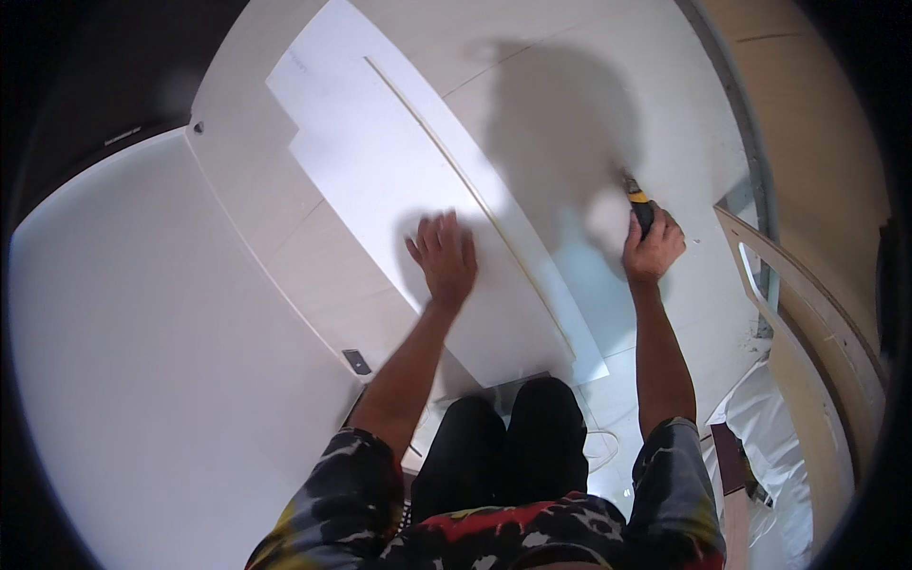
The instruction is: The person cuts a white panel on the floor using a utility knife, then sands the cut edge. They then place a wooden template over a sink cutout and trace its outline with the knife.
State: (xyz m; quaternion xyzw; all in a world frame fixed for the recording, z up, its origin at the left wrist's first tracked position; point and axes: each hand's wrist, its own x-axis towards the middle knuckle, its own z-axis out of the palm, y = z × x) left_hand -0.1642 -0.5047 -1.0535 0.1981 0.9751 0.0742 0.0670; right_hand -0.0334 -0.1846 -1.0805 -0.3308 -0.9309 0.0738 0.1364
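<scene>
A long white panel (370, 142) with a notched left edge lies slantwise in front of me. Along its length runs a thin yellowish strip (456, 166). My left hand (444, 261) is over the panel's middle, left of the strip, palm down with its fingers apart and slightly blurred; it holds nothing. Off the panel's right side, my right hand (655, 249) is closed round the handle of a black-and-yellow tool that looks like a utility knife (639, 201). Its metal end points away from me, over the tiled floor, and is partly blurred by shadow.
A big white board (161, 342) takes up the left side, with a dark surface (104, 104) behind it. At the right stand wooden panels (807, 256), one with a slot, beside crumpled white plastic sheeting (774, 427). Pale floor tiles (551, 57) extend beyond the panel.
</scene>
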